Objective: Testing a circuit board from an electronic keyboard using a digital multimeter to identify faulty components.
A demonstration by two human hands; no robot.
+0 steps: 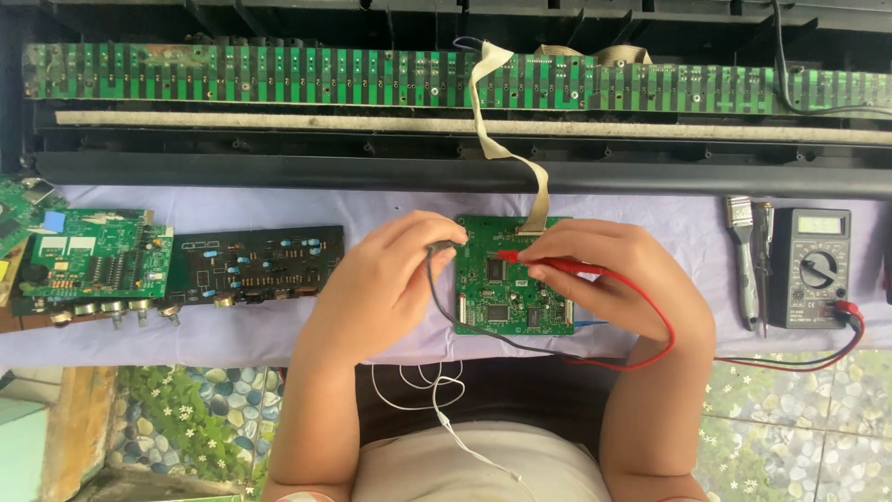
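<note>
At centre of the cloth-covered counter lies the small green circuit board, flat, with a pale ribbon cable rising from its far edge to the long green contact strip of the opened keyboard chassis. My left hand has its grip closed on the black probe, tip at the board's near-left corner; my right hand has its grip pinched on the red probe, tip resting on the board's upper middle. Both leads run to the multimeter at right, beside a brush. I judge the board light, stiff and fragile: best held by its bare edges, never by the components or the cable. The probes are slim and light, and want a pencil hold on their insulated shafts.
</note>
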